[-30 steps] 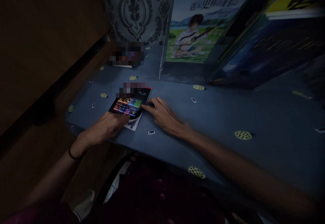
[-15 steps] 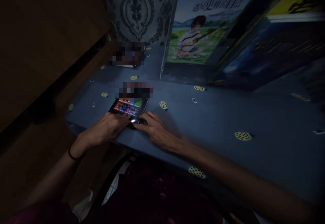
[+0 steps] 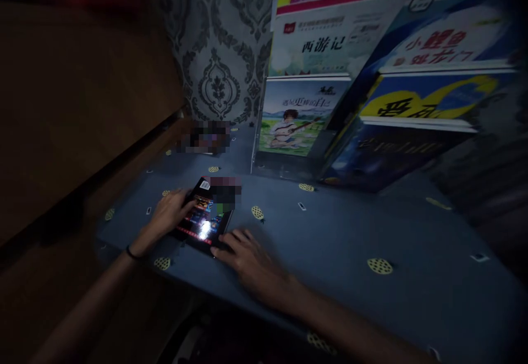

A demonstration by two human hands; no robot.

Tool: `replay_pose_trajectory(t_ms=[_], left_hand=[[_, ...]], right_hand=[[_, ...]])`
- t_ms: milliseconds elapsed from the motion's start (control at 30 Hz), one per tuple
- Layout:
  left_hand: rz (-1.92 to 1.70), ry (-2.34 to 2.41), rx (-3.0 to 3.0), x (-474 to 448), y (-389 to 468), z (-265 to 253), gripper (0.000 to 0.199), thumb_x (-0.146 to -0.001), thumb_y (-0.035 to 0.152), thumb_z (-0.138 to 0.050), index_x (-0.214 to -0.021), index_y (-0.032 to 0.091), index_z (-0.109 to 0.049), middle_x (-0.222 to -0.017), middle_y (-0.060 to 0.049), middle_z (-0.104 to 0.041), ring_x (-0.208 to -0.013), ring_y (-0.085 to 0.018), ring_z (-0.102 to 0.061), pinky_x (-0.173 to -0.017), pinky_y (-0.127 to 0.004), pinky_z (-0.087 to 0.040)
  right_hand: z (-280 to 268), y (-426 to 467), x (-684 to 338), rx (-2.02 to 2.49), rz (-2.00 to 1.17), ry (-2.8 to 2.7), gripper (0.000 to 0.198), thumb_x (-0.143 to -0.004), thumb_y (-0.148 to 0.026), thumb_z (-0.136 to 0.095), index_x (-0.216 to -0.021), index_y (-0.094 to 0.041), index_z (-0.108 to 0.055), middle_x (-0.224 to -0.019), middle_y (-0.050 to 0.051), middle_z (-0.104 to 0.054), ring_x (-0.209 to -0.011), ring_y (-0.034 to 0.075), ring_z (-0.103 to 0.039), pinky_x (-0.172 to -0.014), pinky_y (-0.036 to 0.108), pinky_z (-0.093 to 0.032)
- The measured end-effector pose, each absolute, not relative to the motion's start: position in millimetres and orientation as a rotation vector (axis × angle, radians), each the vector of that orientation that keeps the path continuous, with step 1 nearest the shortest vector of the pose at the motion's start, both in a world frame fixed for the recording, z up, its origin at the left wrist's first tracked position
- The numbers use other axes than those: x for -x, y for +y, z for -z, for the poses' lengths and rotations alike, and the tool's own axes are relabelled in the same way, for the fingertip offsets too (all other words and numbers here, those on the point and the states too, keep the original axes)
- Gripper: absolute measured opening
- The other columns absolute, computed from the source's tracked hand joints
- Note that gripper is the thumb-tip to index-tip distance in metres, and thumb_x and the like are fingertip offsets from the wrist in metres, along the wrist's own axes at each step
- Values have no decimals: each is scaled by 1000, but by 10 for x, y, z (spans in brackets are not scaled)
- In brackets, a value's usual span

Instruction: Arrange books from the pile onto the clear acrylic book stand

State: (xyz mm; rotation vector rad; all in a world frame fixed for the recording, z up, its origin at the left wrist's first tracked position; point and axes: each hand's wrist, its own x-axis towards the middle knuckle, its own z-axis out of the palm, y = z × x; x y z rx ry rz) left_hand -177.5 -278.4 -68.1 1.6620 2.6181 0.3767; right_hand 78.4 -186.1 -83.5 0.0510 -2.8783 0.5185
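Note:
A dark, glossy book [image 3: 198, 235] lies flat near the table's front edge. Small colourful pictures cover its face, a white barcode label sits at its far end, and a bright glare shows near the middle. Over its left edge rests my left hand [image 3: 168, 211], with fingers stretched out and lying on the cover. My right hand [image 3: 247, 259] is at the near right corner, its thumb and fingers apart and touching the edge. Neither hand wraps around the book. Part of the book's far right side is pixelated.
A clear rack of upright picture books [image 3: 297, 116] stands at the back right. Another pixelated item [image 3: 208, 137] lies at the back left by the patterned wall [image 3: 218, 83]. A brown wooden panel [image 3: 91, 89] borders the left side of the blue tablecloth [image 3: 322, 243].
My view has tilted up, showing more of the rack. My hands have moved apart from the book's near middle: the left to its left edge, the right to its near right corner.

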Motion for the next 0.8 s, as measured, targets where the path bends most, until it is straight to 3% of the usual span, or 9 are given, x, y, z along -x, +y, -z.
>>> replay_pose_trajectory(t_ms=[133, 267, 333, 433, 600, 700, 800], left_hand=[[-506, 2591, -1435, 1919, -2591, 700, 48, -88, 49, -54, -124, 18, -62, -106, -10, -74, -100, -29, -68, -86, -37, -49], [-727, 2339, -1080, 2061, -2454, 688, 45, -71, 60, -66, -86, 17, -67, -73, -4, -70, -78, -25, -67, -67, -31, -49], [-850, 2130, -987, 2059, -2420, 667, 46, -67, 61, -70, -79, 17, -64, -68, -2, -68, -70, -22, -66, -63, -30, -49], [-1069, 1821, -907, 1957, -2398, 589, 47, -65, 54, -79, -88, 16, -62, -78, -3, -72, -67, -18, -67, -66, -30, -53], [-1206, 1573, -1012, 1763, -2368, 301, 46, -68, 44, -84, -96, 17, -60, -82, -2, -73, -67, -16, -69, -64, -27, -56], [-1220, 1518, -1118, 1685, -2368, 86, 43, -74, 43, -82, -100, 17, -61, -82, -2, -74, -65, -15, -70, -62, -25, -56], [-1290, 1485, -1212, 1613, -2401, -87, 40, -79, 42, -79, -106, 17, -62, -85, -2, -75, -68, -15, -70, -63, -25, -56]], right_hand=[[809, -1842, -771, -54, -565, -2876, 43, -96, -9, -48, -134, -23, -60, -122, 11, -63, -108, 26, -53, -92, 47, -47], [779, -1830, -782, -36, -611, -2884, 45, -95, -6, -46, -134, -23, -60, -119, 10, -62, -103, 25, -53, -92, 47, -46], [788, -1824, -792, -28, -650, -2880, 49, -91, -4, -49, -134, -24, -60, -119, 9, -62, -104, 24, -53, -94, 47, -46], [833, -1815, -792, 15, -741, -2808, 47, -89, -4, -53, -129, -26, -65, -121, 8, -60, -106, 23, -54, -96, 46, -46], [944, -1752, -719, 125, -1122, -2544, 25, -89, -13, -60, -110, -21, -73, -110, 6, -64, -104, 20, -60, -95, 41, -49], [1013, -1666, -666, 355, -1436, -2218, 6, -87, -21, -62, -83, -18, -66, -85, 2, -64, -81, 16, -63, -76, 33, -54], [1018, -1568, -648, 663, -1730, -1831, 25, -83, -40, -68, -79, -22, -52, -62, -7, -52, -53, 12, -54, -48, 24, -46]])
